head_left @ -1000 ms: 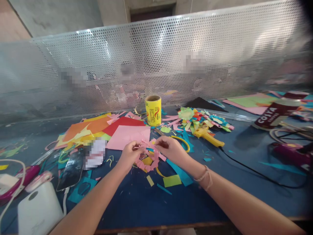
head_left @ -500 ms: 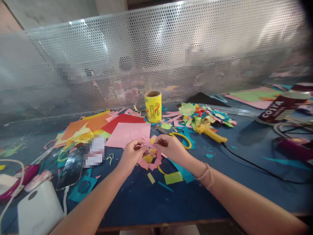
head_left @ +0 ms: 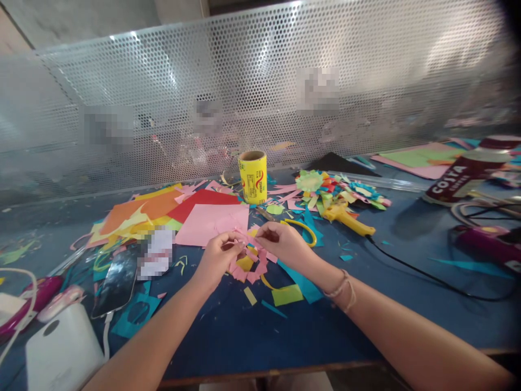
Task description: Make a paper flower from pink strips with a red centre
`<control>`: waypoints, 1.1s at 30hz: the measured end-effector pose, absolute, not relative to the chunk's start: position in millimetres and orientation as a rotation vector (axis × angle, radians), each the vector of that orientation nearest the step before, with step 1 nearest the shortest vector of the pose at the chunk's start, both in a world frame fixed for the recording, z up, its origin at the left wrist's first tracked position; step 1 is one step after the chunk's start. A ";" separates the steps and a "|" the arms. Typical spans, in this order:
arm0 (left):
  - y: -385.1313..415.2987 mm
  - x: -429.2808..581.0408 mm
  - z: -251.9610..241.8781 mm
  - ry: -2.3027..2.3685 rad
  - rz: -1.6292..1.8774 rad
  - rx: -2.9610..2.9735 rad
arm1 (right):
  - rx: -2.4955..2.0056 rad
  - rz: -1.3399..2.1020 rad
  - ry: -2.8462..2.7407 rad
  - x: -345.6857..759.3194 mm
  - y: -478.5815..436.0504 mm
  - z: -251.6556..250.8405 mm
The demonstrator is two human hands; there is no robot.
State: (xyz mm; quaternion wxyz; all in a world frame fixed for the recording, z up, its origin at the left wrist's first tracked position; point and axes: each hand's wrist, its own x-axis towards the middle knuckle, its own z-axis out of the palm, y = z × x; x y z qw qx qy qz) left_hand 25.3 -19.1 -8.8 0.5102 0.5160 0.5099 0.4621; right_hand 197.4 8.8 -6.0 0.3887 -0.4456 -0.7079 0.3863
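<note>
Between my hands a fringed pink paper strip (head_left: 253, 275) curls into a loose ring, its cut tabs sticking outward. My left hand (head_left: 220, 254) pinches its left side, thumb against fingers. On the opposite side, my right hand (head_left: 285, 243) grips the strip's upper part between thumb and fingertips. Yellow paper shows through the ring's middle. Just behind my right hand lie scissors with a yellow handle (head_left: 312, 234), partly covered by that hand. A pink sheet (head_left: 211, 220) lies beyond my left hand, overlapping a red sheet (head_left: 209, 199).
A yellow cardboard tube (head_left: 253, 183) stands behind the sheets. To the right are a yellow glue gun (head_left: 349, 219) with a black cord, paper flowers (head_left: 309, 181) and a Costa bottle (head_left: 464, 176). At left lie a phone (head_left: 116, 282) and a white power bank (head_left: 63, 350). Perforated metal screens the back.
The view has shifted slightly, so the table items appear a little further left. Both hands keep their pinch on the pink strip, with hardly any movement.
</note>
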 end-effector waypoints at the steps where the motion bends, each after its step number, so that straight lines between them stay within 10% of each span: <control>1: -19.2 25.2 -8.8 1.229 1.110 1.242 | -1.134 0.978 -1.802 197.6 8.7 -5.3; 33: -15.0 26.7 -6.7 1.262 1.386 0.938 | -1.116 1.306 -1.487 193.3 18.2 -22.1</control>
